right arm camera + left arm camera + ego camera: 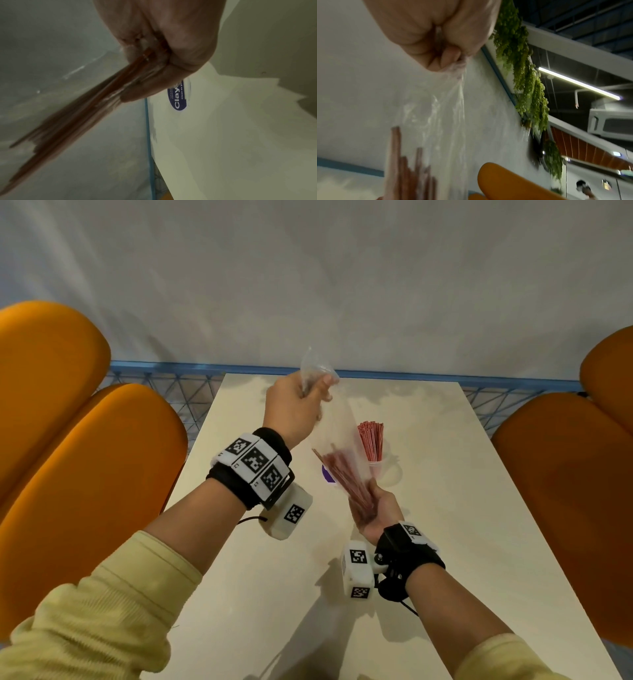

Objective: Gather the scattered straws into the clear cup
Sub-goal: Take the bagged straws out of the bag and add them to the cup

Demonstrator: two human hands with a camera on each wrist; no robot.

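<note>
My left hand (317,388) is raised over the far part of the table and pinches the top of a clear plastic bag (340,419). The bag hangs down around a bundle of red straws (344,472). My right hand (368,501), palm up, grips the bundle's lower end through the bag. Behind it, a clear cup (376,469) stands on the table holding several more red straws (371,440). In the left wrist view my fingers (447,59) pinch the bag (447,108) above the straw tips (407,169). In the right wrist view my curled fingers (154,81) clasp the straws (77,115).
The white table (445,525) runs away from me, with a purple sticker (328,474) (178,97) under the bundle. Orange chairs (85,457) (565,491) flank it on both sides. A blue rail (171,368) and a grey wall close the far end.
</note>
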